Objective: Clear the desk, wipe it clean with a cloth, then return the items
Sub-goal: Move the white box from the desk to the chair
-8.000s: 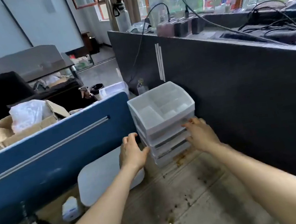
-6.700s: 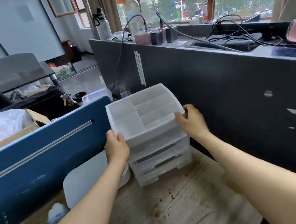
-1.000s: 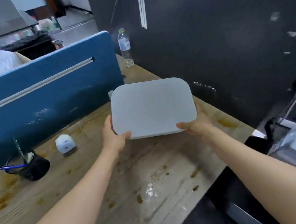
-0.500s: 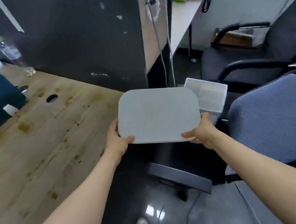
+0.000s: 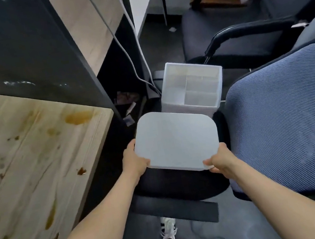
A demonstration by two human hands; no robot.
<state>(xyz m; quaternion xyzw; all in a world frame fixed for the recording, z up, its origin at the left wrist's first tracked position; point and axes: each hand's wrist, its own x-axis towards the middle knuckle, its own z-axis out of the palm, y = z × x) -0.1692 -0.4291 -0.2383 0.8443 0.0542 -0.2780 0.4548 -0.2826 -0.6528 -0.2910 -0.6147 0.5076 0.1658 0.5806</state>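
Observation:
I hold a flat pale grey pad (image 5: 176,140) with rounded corners in both hands, out over the gap to the right of the desk. My left hand (image 5: 133,161) grips its near left edge, thumb on top. My right hand (image 5: 219,160) grips the near right corner. Just beyond the pad the translucent drawer organizer (image 5: 192,87) stands low down beside the chairs, its divided top tray showing. The stained wooden desk (image 5: 35,159) lies to the left, with brown spots across its surface.
A blue-grey mesh office chair (image 5: 288,119) fills the right side. A second dark chair (image 5: 241,29) stands behind it. Grey cables (image 5: 129,41) hang down by the black partition (image 5: 18,54). My shoe (image 5: 168,229) shows on the floor below.
Earlier both hands lifted the drawer organizer off the desk. Since a second ago I have swung the pad from above the desk to the right and lowered it toward the organizer by the chairs.

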